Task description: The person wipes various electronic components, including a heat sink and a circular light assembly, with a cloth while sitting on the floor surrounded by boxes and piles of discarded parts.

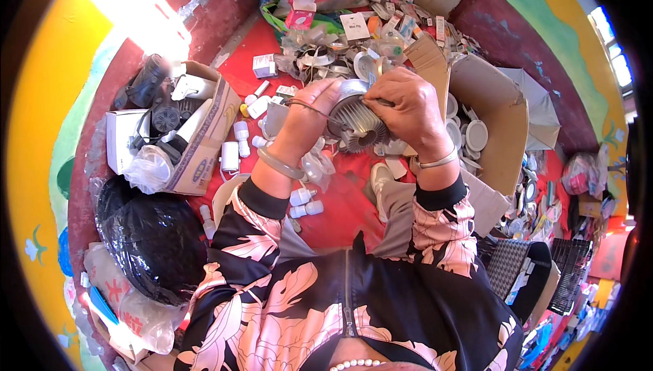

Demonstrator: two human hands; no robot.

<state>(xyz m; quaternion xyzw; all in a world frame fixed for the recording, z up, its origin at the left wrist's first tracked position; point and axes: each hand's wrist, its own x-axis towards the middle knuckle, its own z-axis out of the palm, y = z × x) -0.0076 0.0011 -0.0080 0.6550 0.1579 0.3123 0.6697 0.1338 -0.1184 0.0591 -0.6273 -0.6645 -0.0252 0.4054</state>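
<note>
In front of me, a silvery round downlight (357, 125) with a finned metal heat sink is held up between both hands. My left hand (316, 107) is closed on its left side, and a thin dark cable runs across that hand. At the opposite rim, my right hand (408, 104) has its fingers pinched together against the downlight. A small dark piece shows under those fingers; what it is I cannot tell. The far side of the downlight is partly hidden by my fingers.
Several white bulbs (306, 208) lie on the red floor cover (340, 225). To the left stand a carton of lamp parts (216, 140) and a black plastic bag (146, 238). A carton with white round lights (500, 129) is at right. Small boxes and fittings are heaped beyond my hands.
</note>
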